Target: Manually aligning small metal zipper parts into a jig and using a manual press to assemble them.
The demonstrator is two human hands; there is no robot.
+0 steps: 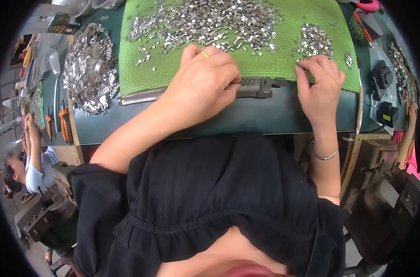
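Note:
A long dark metal bar fixture (pixel 256 93) with a toothed row and an end block lies along the near edge of the green ribbed mat (pixel 168 76). Over its middle rests my left hand (pixel 209 76), fingers curled and closed; whatever they grip is hidden. My right hand (pixel 322 83) is beyond the fixture's right end, beside a small heap of shiny metal pieces (pixel 315 41). Its thumb and index fingertips come together in a pinch, and anything between them is too small to make out. A large spread of small metal pieces (pixel 219 23) covers the mat's far half.
Left of the mat lies a big pile of linked silvery metal parts (pixel 91 69). Orange-handled pliers (pixel 65 121) sit near the table's left edge. Black devices (pixel 382 76) and a red pen (pixel 363 28) are on the right. Co-workers (pixel 41 161) sit at both sides.

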